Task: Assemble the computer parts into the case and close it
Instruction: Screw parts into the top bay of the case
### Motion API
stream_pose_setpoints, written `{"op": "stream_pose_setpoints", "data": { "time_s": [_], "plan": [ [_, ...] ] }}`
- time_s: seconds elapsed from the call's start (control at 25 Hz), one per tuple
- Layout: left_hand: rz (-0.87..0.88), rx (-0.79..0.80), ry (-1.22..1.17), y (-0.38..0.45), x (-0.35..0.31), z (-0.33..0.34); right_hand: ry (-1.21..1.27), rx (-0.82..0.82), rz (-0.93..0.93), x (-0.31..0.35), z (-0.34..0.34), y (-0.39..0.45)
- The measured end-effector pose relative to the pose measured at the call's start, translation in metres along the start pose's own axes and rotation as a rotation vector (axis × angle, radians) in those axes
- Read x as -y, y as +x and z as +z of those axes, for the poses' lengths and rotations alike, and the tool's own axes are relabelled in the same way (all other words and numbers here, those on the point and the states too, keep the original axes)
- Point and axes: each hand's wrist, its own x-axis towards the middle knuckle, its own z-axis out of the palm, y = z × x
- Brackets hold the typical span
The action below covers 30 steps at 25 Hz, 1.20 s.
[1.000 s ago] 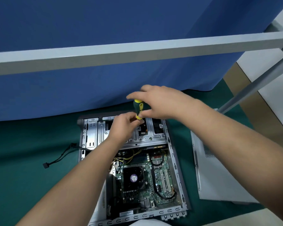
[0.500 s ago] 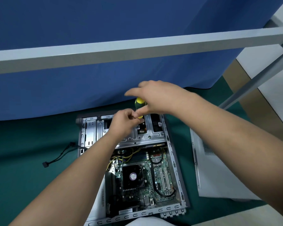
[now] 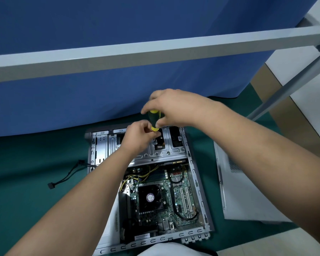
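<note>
Since half a second ago both hands have hardly moved; only the view has tilted a little. My right hand [image 3: 175, 108] comes from above and its fingers [image 3: 160, 124] are curled round the yellow-and-green screwdriver [image 3: 154, 119], which stands nearly upright over the silver drive bracket [image 3: 161, 148] at the far end of the open computer case [image 3: 196, 183]. My left hand [image 3: 138, 136] pinches the lower end of the handle, and it hides the tip, so I cannot tell what the tip touches. The case lies flat on the green counter [image 3: 26, 182], with the motherboard [image 3: 174, 196] and its black fan [image 3: 150, 197] showing between my forearms. The white side panel [image 3: 244, 196] lies just beside the case on the right. A black cable [image 3: 67, 174] trails out on the left. A grey bar [image 3: 155, 50] crosses in front of the blue curtain [image 3: 100, 24].
</note>
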Motion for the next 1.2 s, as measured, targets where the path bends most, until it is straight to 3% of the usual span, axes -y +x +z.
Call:
{"op": "stream_pose_setpoints", "data": {
  "time_s": [0.08, 0.16, 0.28, 0.4, 0.52, 0.72, 0.8, 0.96, 1.2],
  "plan": [
    [0.043, 0.087, 0.036, 0.002, 0.002, -0.007, 0.037, -0.042, 0.008, 0.001, -0.001, -0.003],
    [0.055, 0.193, -0.004, 0.002, 0.0, -0.011, -0.117, -0.168, 0.193, 0.007, 0.007, -0.001],
    [0.005, 0.142, -0.024, -0.001, -0.002, -0.004, -0.197, -0.246, 0.37, 0.011, 0.013, -0.002],
    [0.023, 0.009, 0.061, -0.002, -0.002, 0.003, -0.109, -0.125, 0.191, -0.002, 0.012, -0.004],
    [0.115, 0.047, 0.191, -0.003, 0.001, 0.0, 0.078, 0.01, -0.058, -0.01, 0.002, -0.007],
    [0.104, 0.11, 0.121, -0.006, -0.002, 0.003, -0.183, -0.232, 0.231, 0.015, 0.018, -0.005],
    [0.092, 0.023, 0.121, -0.007, -0.004, 0.006, -0.14, -0.227, 0.187, 0.016, 0.022, -0.005],
    [0.094, -0.018, 0.172, -0.003, 0.005, 0.0, 0.004, -0.009, -0.057, 0.009, 0.012, -0.008],
    [0.1, 0.089, 0.118, 0.0, 0.004, -0.006, -0.029, -0.092, 0.039, 0.017, 0.008, -0.001]
  ]
}}
